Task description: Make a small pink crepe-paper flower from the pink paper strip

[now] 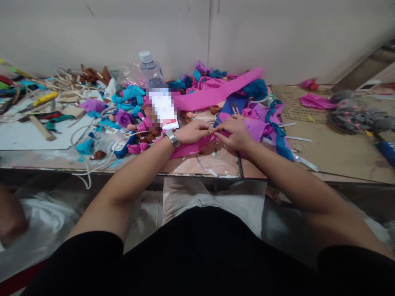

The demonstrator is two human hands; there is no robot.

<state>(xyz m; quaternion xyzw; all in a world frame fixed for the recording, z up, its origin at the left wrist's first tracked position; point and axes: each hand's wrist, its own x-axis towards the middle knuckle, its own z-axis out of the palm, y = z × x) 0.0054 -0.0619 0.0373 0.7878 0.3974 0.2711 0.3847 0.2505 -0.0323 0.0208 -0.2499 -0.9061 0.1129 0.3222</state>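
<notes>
My left hand (pixel 197 131), with a metal watch (pixel 172 138) on its wrist, is closed in a pinch over the table. Opposite it my right hand (pixel 234 132) pinches too, and the fingertips of both hands nearly meet. A strip of bright pink crepe paper (pixel 193 150) runs under and between the fingers, and both hands grip its upper edge; the exact hold is partly hidden by the fingers. Just behind my right hand, a small pronged metal tool (pixel 235 108) lies near blue paper (pixel 227 107).
A lit phone (pixel 165 107) leans before a water bottle (pixel 151 70). Crumpled blue, purple and pink paper pieces (pixel 128 98) surround it. A white cable (pixel 89 167) hangs over the table edge. Wood sticks and tools (pixel 41 127) lie left; cardboard (pixel 327 148) and a grey bundle (pixel 354 113) right.
</notes>
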